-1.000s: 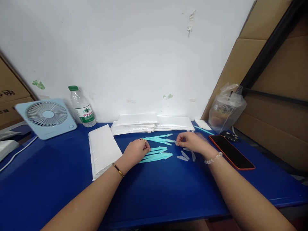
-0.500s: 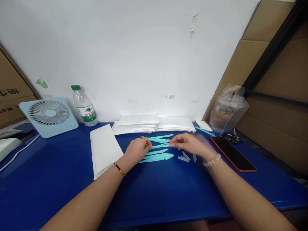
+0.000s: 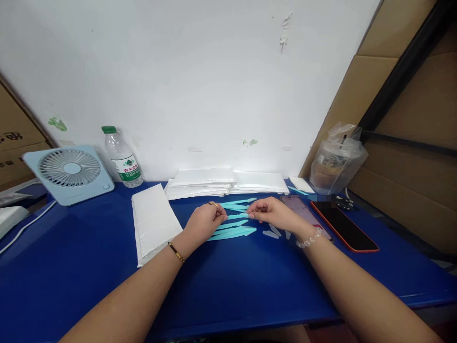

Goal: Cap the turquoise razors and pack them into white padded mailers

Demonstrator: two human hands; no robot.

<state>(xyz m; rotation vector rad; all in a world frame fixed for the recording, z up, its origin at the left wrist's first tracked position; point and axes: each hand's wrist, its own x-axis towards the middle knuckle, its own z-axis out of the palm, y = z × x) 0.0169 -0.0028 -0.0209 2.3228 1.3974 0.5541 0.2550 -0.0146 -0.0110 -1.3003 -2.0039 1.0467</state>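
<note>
Two hands work above one blue worktop (image 3: 250, 286), with one turquoise stick (image 3: 236, 216) stretched between them near its middle. At least five more turquoise sticks (image 3: 232, 233) lie close by, two or more beyond the held one and three or more on the nearer side; they overlap, so an exact count cannot be told. Three translucent caps (image 3: 270, 234) show just to the right, one partly hidden by the right hand (image 3: 271, 213). There are two phones: one orange-edged (image 3: 344, 227), one with a lit screen (image 3: 303, 209) partly under the right forearm. One white padded envelope (image 3: 155, 224) lies by itself at left, and two piles of envelopes (image 3: 226, 182) rest against the wall. One fan (image 3: 71, 166), one green-capped bottle (image 3: 123, 159) and one bagged cup (image 3: 335, 162) stand at the sides.

Both forearms slant inward from the lower corners, backs of the hands upward, each wrist wearing one bracelet. The left hand (image 3: 206, 220) is bent in, its thumb and fingers pinched together on the stick's left end. The right hand's fingers are drawn together on its right end; whether a cap sits between them cannot be told
</note>
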